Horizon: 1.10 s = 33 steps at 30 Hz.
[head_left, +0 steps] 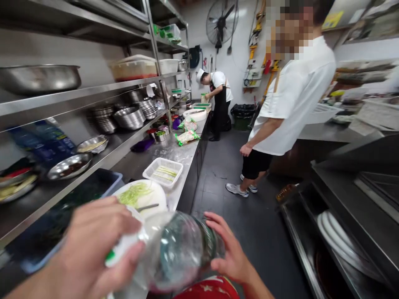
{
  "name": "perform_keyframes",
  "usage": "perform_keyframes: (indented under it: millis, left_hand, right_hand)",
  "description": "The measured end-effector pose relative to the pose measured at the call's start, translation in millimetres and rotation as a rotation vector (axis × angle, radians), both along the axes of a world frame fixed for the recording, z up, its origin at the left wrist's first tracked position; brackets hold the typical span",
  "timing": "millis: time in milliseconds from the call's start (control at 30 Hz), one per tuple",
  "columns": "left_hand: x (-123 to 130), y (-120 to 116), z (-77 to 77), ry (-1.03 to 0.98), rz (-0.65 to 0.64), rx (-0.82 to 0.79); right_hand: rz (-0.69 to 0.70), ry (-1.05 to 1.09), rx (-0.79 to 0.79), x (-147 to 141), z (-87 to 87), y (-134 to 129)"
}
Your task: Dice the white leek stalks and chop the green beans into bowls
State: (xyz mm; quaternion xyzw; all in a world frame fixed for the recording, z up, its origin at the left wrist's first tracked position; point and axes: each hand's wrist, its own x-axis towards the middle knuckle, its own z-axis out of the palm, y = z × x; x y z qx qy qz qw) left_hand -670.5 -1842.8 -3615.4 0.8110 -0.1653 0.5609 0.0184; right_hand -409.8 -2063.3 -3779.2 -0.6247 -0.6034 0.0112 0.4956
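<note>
In front of me a large clear jar point(177, 249) lies tilted on its side, blurred by motion. My right hand point(229, 249) is curved round its right end, fingers on top and thumb below. My left hand point(102, 241) is closed on a white piece with a green spot point(124, 243) at the jar's left end; whether the two are joined I cannot tell. Just beyond sits a round white cutting board point(160, 193) bearing sliced green vegetable point(134, 194) and a knife point(148, 207).
A white basket point(177, 172) with green stalks stands on the steel counter, packets point(187, 137) farther along. Steel bowls point(129, 118) crowd the left shelf. A person in white point(293, 95) stands in the aisle at right; another point(220, 91) bends over the far counter. Plates point(339, 245) fill the right-hand rack.
</note>
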Motion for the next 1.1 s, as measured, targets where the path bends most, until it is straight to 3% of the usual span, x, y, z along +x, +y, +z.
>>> perform_keyframes:
  millis: [133,200,300,400,533,633,733,833,900,1000,1100]
  left_hand:
    - [98.8,-23.7,-0.1,-0.011,-0.383,-0.14]
    - [144.1,-22.3,6.5,0.04,-0.583,-0.112]
    - [200.3,1.3,17.3,0.132,-0.695,0.011]
    - [247.9,43.3,22.0,0.19,-0.575,0.125]
    - [306.8,91.7,23.7,0.303,-0.147,0.111]
    - [341.2,110.4,33.0,0.464,0.046,0.102]
    - [361.7,131.6,53.2,0.621,-0.009,0.074]
    - [374.9,164.6,73.2,0.734,-0.325,0.136]
    - [385.3,184.4,81.0,0.768,-0.447,0.14]
    - [405.6,195.7,88.1,0.789,-0.283,-0.002]
    - [427.7,187.5,97.6,0.733,-0.058,-0.224]
  right_hand:
    - [0.1,0.018,-0.348,40.5,52.1,-41.9]
    - [0.208,0.093,-0.399,58.4,61.9,-36.5]
    - [0.361,0.178,-0.376,87.4,61.8,-6.4]
    - [0.291,0.272,-0.357,117.1,58.4,28.0]
    - [-0.014,0.347,-0.328,152.4,56.4,70.8]
    - [-0.139,0.39,-0.306,175.1,54.7,101.5]
    - [-0.191,0.412,-0.25,196.7,55.7,126.7]
    - [-0.214,0.383,-0.189,221.0,62.0,146.1]
    - [-0.232,0.349,-0.179,240.1,69.6,157.9]
    - [-0.231,0.299,-0.197,273.1,86.5,175.3]
    - [-0.204,0.253,-0.228,309.6,108.1,187.6]
